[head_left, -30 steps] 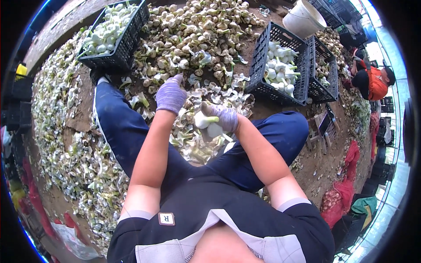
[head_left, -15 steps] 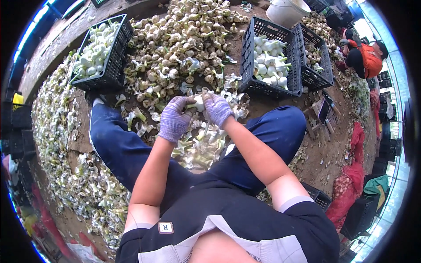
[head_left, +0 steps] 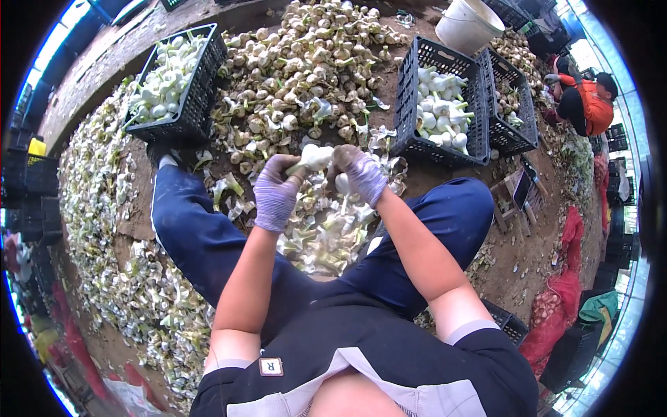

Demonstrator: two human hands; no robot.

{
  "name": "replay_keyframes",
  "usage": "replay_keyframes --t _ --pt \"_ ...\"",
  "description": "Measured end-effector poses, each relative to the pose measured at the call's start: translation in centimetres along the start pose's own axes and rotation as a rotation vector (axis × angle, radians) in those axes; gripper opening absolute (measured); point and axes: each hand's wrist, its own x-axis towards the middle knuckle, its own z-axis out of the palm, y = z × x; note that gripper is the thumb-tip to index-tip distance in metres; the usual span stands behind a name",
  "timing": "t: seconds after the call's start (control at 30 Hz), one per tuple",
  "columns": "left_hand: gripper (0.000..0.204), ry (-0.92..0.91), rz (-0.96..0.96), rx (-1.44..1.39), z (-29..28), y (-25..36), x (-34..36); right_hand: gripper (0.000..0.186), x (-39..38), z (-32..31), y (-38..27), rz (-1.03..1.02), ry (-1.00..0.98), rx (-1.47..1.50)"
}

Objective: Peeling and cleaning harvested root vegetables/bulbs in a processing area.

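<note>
Garlic bulb [head_left: 316, 157] pinched in left hand [head_left: 276, 194]; right hand [head_left: 363, 176] curled at its edge.

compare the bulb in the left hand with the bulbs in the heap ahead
The held bulb is mostly white and smooth; the heap bulbs are largely brownish and rough-skinned. The held bulb is raised in the left hand, while the heap bulbs lie piled together. Both have rounded heads.

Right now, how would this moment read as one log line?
left hand: gripping white garlic bulb by its stem; right hand: at bulb's other end; ahead: brownish garlic pile; right: black crate holding white bulbs
</note>
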Motion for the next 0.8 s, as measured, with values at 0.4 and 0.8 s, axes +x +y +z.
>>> replay_keyframes --t 0.4,0.8 --pt "0.011 -0.096 -0.508 -0.608 0.2 0.6 -0.3 0.026 2.2 -2.6 3.6 -0.401 0.446 -0.42" --pt "0.015 0.064 -0.591 -0.556 -1.6 -1.0 -1.5 0.031 2.6 3.2 4.3 0.116 0.269 0.206"
